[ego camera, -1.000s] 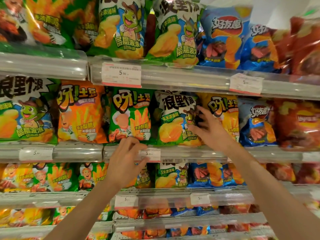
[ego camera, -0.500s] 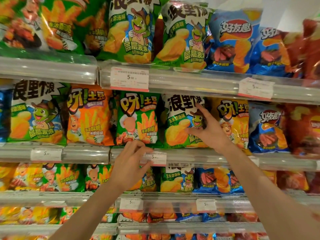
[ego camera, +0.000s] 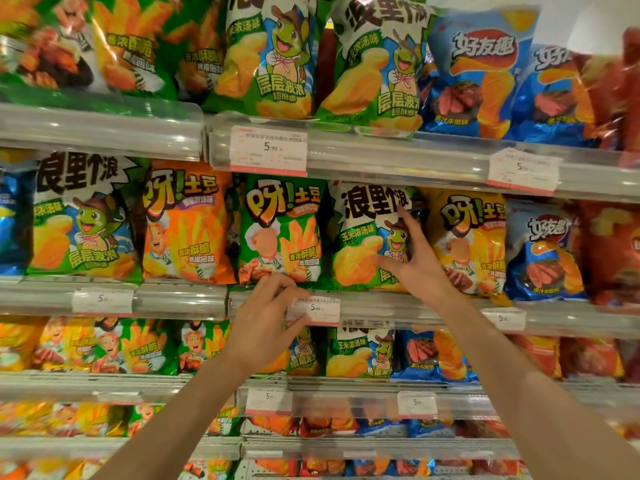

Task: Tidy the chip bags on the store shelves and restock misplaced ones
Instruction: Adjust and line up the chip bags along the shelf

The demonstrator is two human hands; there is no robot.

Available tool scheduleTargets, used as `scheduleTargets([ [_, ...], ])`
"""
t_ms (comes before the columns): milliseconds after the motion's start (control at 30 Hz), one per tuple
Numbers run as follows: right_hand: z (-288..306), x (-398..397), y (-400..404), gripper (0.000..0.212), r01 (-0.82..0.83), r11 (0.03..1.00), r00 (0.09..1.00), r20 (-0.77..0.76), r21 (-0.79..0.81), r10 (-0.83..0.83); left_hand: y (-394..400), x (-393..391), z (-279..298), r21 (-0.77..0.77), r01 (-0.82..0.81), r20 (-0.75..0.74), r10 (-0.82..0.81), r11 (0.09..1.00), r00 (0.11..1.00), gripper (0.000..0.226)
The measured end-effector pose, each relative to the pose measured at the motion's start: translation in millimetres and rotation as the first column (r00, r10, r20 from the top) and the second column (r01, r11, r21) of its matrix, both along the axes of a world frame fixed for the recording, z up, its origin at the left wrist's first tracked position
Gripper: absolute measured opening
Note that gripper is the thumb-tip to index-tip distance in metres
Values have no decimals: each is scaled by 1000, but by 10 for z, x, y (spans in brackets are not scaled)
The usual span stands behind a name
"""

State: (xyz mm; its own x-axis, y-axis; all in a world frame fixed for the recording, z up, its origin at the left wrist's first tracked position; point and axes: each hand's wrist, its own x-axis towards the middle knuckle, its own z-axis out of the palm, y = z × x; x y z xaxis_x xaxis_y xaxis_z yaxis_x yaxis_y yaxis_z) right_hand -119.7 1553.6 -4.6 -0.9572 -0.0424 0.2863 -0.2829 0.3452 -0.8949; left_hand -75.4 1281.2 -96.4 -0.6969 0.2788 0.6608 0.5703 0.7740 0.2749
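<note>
1. The green-and-white crinkle-chip bag with a cartoon frog [ego camera: 363, 237] stands upright on the second shelf from the top, its long axis vertical and its printed front facing outward. It sits between a green fries bag with orange lettering [ego camera: 282, 230] on its left and a yellow fries bag [ego camera: 474, 237] on its right.
2. The right hand [ego camera: 414, 261] lies against the right half of the frog bag's front. Its fingers are spread and mostly straight, the forefinger reaching up toward the black lettering and the thumb stretched left across the printed chips. The fingertips press on the foil; whether any finger hooks round the bag's right edge cannot be told.
3. The left hand [ego camera: 266, 320] is at the clear plastic rail of that shelf [ego camera: 381, 306], just below the green fries bag. Its fingers are bent, with the tips at the bag's bottom edge and the thumb by a white price tag reading 5.90 [ego camera: 313, 310]. Whether it pinches the bag or only touches it cannot be told, as the back of the hand hides the contact.
4. The frog bag's lower right corner is covered by the right hand, and its bottom seam sits behind the rail.
5. Further left on the same shelf stand an orange fries bag [ego camera: 187, 223] and a second frog bag [ego camera: 79, 216].
6. Blue chip bags showing grilled meat [ego camera: 543, 251] and blurred red bags fill the right side.
7. The lower shelves are soft and partly hidden by both forearms.
</note>
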Motion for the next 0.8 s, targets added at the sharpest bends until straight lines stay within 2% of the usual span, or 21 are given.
scheduleTargets([
  [300,2,15,-63,98,39,996,999,-26,75,-37,-4,12,5,3,-3,8,3,1000,1000,38],
  [433,-91,133,-106,95,179,962,979,-136,207,-153,1,57,-19,5,0,5,0,1000,1000,39],
  [567,-255,471,-157,84,290,924,945,-228,248,-235,42,157,-47,60,9,28,-11,998,1000,43],
  [633,-444,667,-153,76,312,888,937,-263,337,-229,59,237,-96,117,15,28,-19,993,999,43],
  [733,-835,945,-106,70,368,771,913,-359,519,-194,102,375,-247,146,27,18,-30,989,999,47],
  [800,-1105,1138,-54,67,338,745,929,-329,575,-168,161,474,-392,135,49,17,-52,990,999,49],
])
